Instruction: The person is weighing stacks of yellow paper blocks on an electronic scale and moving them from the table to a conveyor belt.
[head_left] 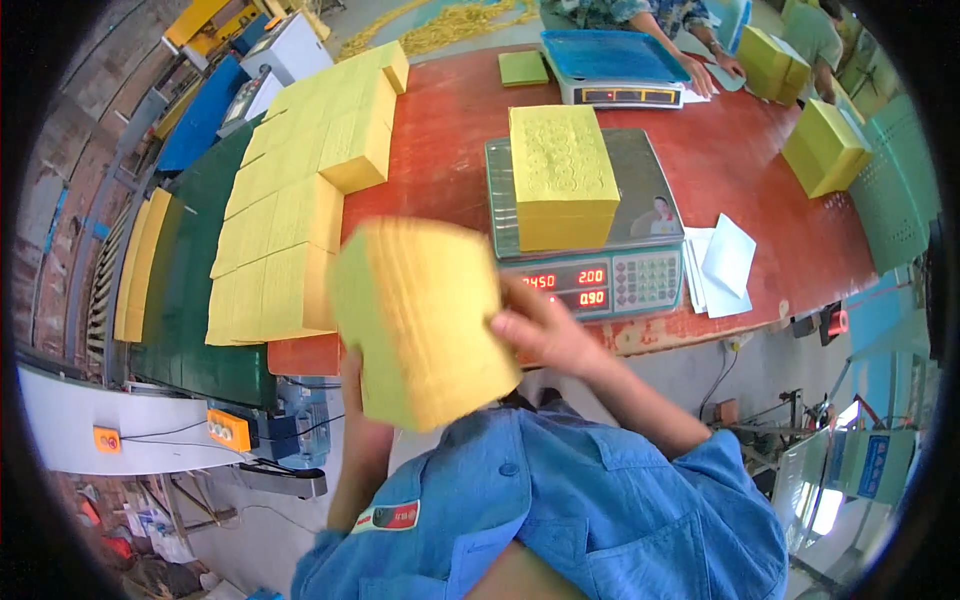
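Note:
Between my two hands, in front of the table's near edge, I hold a thick stack of yellow paper [430, 325], tilted and blurred by motion. My right hand [540, 328] grips its right side, with the thumb on the sheet edges. On its lower left side is my left hand [354, 385], partly hidden behind the paper. Just beyond sits another yellow paper stack [563, 165], embossed on top, resting on the metal pan of a digital scale [640, 272] with lit red digits.
Rows of yellow paper stacks [290, 200] stand along the left of the red table [440, 130], beside a green conveyor belt [200, 290]. White paper sheets [728, 262] lie right of the scale. A second scale [610, 65] and a co-worker's hands [700, 72] are at the far side.

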